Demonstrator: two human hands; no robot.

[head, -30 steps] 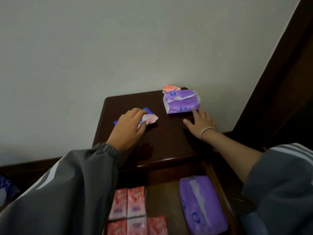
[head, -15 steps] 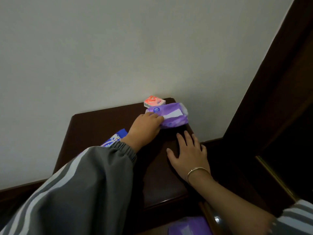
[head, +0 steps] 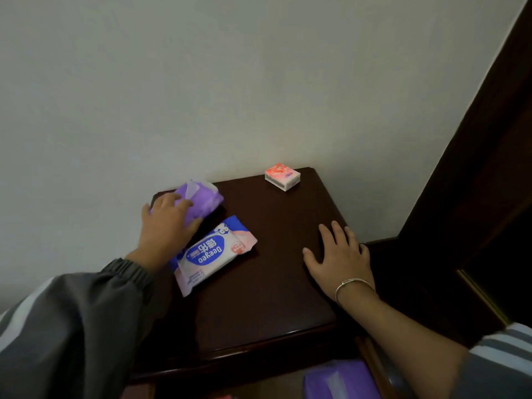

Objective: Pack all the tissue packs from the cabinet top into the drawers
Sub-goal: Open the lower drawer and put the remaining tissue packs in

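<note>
On the dark wooden cabinet top [head: 259, 300], the left hand [head: 168, 226] grips a purple tissue pack [head: 203, 195] at centre left of the frame, close to the wall; its fingers [head: 184, 204] curl over the pack's near side. Just beside it, toward the front, lies a blue-and-white Deeyeo wipes pack [head: 211, 253], partly under the left wrist. 1 small pink tissue pack [head: 282, 177] sits apart at the far right corner. The right hand [head: 341, 254] lies flat on the top's right edge, fingers [head: 326, 231] spread, a silver bangle [head: 352, 283] on the wrist. At the bottom of the frame, another purple pack [head: 339, 381] shows in the open drawer.
</note>
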